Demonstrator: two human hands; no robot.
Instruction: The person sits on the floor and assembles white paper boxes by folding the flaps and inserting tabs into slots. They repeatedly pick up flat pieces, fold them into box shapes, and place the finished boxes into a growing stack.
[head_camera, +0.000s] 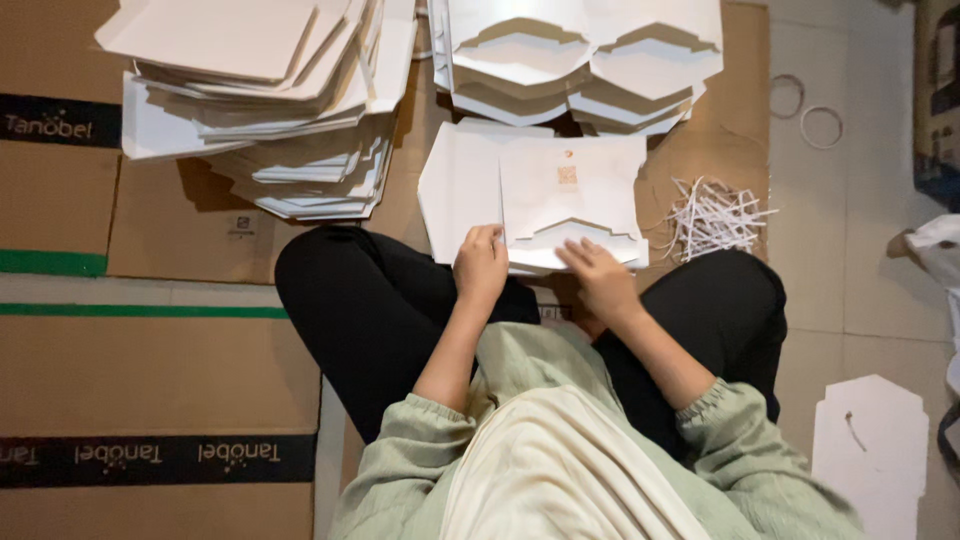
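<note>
Though dim, seemingly hands on card.

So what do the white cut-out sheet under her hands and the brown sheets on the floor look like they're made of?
The white cut-out sheet looks like thin matte paperboard: crisp die-cut edges, lying flat, no gloss. The brown sheets look like corrugated cardboard, dull kraft brown with fold seams, though no fluting shows.

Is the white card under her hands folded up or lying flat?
Flat: the white die-cut card lies spread open, both hands on its near edge.
</note>
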